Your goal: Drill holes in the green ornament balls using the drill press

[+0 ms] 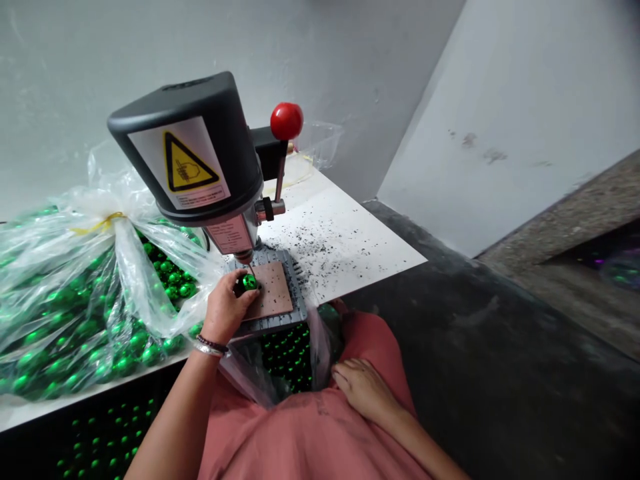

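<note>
My left hand (227, 310) pinches a small shiny green ball (249, 282) and holds it on the brown pad (274, 291) of a bench drill press, right under the drill bit (249, 269). The press has a black head (187, 143) with a yellow warning label and a red-knobbed lever (286, 121). My right hand (364, 388) rests flat on my lap on the pink cloth (320, 427), fingers stretched out and holding nothing.
A large clear plastic bag (75, 287) full of green balls lies on the white table (350, 247) to the left. Another bag of green balls (287, 357) hangs below the table edge. Dark drill chips speckle the tabletop. Grey walls stand behind and to the right.
</note>
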`<state>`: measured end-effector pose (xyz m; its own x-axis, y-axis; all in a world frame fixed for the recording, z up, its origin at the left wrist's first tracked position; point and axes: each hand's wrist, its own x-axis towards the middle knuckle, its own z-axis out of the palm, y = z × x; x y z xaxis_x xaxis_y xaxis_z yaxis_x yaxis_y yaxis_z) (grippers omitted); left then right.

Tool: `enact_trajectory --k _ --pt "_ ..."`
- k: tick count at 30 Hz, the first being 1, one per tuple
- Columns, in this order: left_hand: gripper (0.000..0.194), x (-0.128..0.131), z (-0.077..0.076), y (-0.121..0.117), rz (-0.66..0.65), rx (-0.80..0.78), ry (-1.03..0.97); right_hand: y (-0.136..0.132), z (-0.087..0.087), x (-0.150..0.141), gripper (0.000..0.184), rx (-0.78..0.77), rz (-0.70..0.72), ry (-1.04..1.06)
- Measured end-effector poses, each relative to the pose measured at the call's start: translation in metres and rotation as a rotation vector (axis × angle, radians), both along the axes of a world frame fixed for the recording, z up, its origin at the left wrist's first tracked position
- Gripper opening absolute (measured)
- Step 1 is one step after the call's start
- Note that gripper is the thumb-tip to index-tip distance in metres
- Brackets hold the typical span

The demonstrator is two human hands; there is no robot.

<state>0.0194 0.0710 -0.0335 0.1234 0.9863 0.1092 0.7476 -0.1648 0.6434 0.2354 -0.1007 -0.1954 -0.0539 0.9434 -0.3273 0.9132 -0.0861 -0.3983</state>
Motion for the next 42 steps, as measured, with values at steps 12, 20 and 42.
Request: enact_trajectory --k 12,20,42 --pt "0.043 0.002 -0.002 0.002 -0.108 0.010 0.043 0.000 -0.003 0.002 0.038 0.009 0.002 0.023" --pt "0.047 0.002 -0.008 -0.003 -0.167 0.071 0.069 -0.001 -0.004 0.002 0.039 -0.007 0.002 0.022" --pt "0.047 0.003 -0.009 0.008 -0.146 -0.169 -0.243 0.031 0.105 0.018 0.030 -0.067 0.129 0.255"
